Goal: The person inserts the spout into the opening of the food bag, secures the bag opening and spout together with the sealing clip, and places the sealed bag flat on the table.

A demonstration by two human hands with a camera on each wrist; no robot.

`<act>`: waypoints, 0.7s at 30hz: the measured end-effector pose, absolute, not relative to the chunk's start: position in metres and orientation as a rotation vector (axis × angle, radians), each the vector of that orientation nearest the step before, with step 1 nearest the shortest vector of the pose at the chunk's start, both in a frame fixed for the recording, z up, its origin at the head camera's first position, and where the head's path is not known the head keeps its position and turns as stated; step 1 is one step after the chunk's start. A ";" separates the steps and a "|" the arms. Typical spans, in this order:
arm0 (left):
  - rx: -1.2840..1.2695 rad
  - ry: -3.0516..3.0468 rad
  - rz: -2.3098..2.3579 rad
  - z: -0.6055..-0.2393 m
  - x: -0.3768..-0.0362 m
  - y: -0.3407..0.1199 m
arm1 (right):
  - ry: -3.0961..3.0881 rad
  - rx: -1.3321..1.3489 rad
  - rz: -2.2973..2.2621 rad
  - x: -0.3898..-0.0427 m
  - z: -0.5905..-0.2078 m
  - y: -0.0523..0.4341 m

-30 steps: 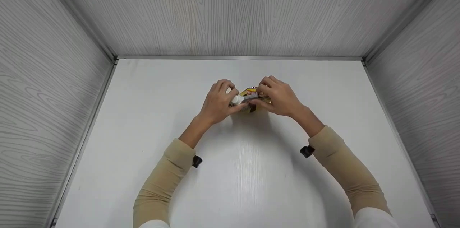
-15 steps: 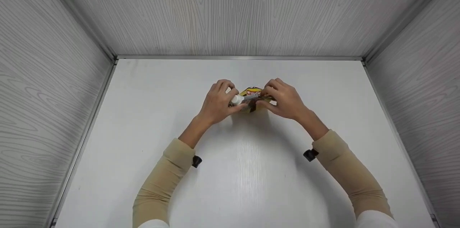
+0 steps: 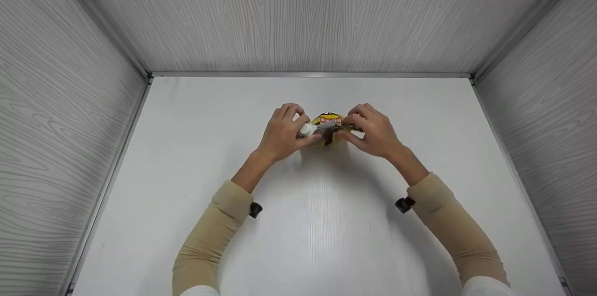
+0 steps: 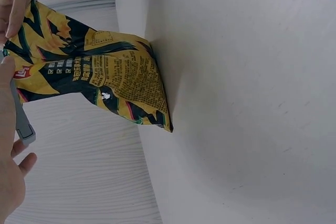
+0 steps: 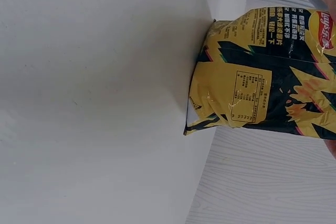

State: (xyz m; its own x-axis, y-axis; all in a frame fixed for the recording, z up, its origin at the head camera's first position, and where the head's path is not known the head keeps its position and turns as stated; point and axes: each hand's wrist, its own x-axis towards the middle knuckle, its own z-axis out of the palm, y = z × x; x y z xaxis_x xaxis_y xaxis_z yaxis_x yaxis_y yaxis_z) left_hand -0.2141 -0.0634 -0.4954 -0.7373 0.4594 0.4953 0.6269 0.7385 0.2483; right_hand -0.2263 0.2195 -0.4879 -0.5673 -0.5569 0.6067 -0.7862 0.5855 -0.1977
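Note:
A yellow and black Lay's chip bag point(image 3: 329, 120) stands upright on the table, its lower end seen in both wrist views. Across its top lies a grey bar-shaped bag clip point(image 4: 22, 119), with a white round piece point(image 3: 308, 129) at its left end in the head view. My left hand point(image 3: 280, 132) grips the clip around that white piece, thumb at the front of the bag. On the other side, my right hand point(image 3: 374, 132) pinches the right part of the bag's top edge between thumb and fingers. Most of the clip's far end is hidden by the bag and fingers.
The white table point(image 3: 298, 221) is bounded by a grey wood-grain wall point(image 3: 298, 16) at the back and similar panels on both sides. A metal strip point(image 3: 233, 74) runs along the back edge. A small black camera sits at each wrist.
My right hand has slid right along the bag's top edge, uncovering more of the red label and the clip. The left hand and the bag stay in place.

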 end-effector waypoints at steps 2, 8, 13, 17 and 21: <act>-0.832 -2.538 -0.564 -0.495 -0.214 -0.064 | -2.322 1.057 0.635 -0.226 -0.490 0.221; -0.829 -2.520 -0.541 -0.495 -0.213 -0.064 | -2.320 1.014 0.661 -0.226 -0.496 0.226; -0.814 -2.538 -0.570 -0.496 -0.213 -0.064 | -2.334 0.981 0.676 -0.224 -0.499 0.230; -0.801 -2.549 -0.586 -0.497 -0.213 -0.064 | -2.336 0.959 0.688 -0.223 -0.503 0.232; -0.805 -2.536 -0.574 -0.499 -0.213 -0.065 | -2.335 0.950 0.700 -0.223 -0.505 0.234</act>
State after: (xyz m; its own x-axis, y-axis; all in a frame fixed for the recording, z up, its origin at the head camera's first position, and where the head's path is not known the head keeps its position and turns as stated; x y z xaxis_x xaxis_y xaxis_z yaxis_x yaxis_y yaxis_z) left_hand -0.2126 -0.0650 -0.4989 -0.7458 0.4410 0.4993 0.6130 0.7476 0.2554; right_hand -0.2230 0.2341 -0.5049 -0.6191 -0.4705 0.6288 -0.7388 0.6204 -0.2632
